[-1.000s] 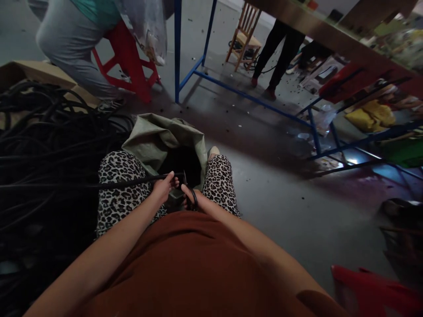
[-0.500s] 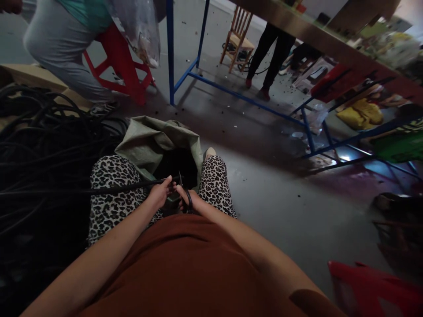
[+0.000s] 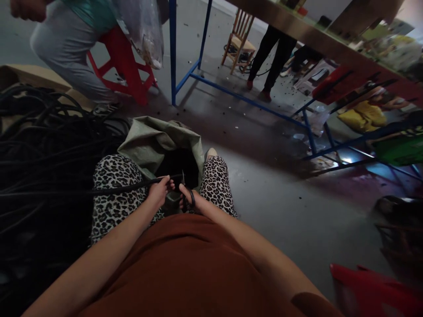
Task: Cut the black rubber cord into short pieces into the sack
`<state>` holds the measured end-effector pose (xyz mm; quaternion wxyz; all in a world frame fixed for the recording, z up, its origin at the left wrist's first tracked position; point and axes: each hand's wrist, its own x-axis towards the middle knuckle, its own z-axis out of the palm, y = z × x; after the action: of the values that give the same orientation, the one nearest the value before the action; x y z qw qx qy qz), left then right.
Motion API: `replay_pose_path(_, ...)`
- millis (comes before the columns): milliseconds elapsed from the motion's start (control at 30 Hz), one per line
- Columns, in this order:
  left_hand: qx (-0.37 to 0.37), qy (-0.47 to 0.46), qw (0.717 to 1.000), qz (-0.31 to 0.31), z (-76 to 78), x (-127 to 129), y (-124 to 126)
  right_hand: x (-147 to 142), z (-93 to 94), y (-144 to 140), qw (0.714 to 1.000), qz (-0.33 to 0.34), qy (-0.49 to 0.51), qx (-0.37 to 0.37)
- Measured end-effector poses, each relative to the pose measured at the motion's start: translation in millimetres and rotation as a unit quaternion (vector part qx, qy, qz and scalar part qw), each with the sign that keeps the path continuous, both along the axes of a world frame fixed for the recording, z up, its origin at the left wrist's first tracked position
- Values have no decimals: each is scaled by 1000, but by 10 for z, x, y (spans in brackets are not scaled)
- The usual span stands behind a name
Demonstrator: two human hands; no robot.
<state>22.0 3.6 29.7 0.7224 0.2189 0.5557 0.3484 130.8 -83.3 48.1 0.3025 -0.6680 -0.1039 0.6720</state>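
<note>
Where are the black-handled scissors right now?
In the head view, the black-handled scissors are in the right hand, low centre, blades up at the tip of the black cable held by the left hand, over the grey-green sack.

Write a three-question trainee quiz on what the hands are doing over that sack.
1. True or false: the left hand grips a black cable that runs off to the person's left.
2. What does the right hand hold? A) scissors B) a hammer C) a tape roll
3. Fill in: the green sack stands open between the person's ____.

Key: 1 true. 2 A. 3 knees.
</note>
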Motion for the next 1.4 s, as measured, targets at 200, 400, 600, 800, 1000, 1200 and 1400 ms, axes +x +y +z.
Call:
replay_pose_path(200, -8, -15, 1000, 5, 3, 12, 0, -12, 51, 2, 1000, -5, 0, -15)
replay_pose_path(400, -22, -15, 1000, 2, 32, 18, -20, -7, 36, 17, 1000, -8, -8, -4)
replay_pose_path(600, -23, -6, 1000, -3, 40, 19, -35, -12, -23, 24, 1000, -9, -11, -10)
replay_pose_path(800, -18, 3, 1000, -6, 14, 17, -39, -16, -3, 25, 1000, -12, -17, -9)
replay_pose_path(1000, -9, 6, 1000, -13, 3, 11, -41, -8, -64, 36, 999, -6, -41, -6)
replay_pose_path(1200, -14, -13, 1000, -24, -45, -9, -37, -14, -36, 49, 998, -7, -58, 12)
replay_pose_path(1400, -25, -12, 1000, -13, -56, -6, -34, -30, -27, 62, 997, -6, -75, 3)
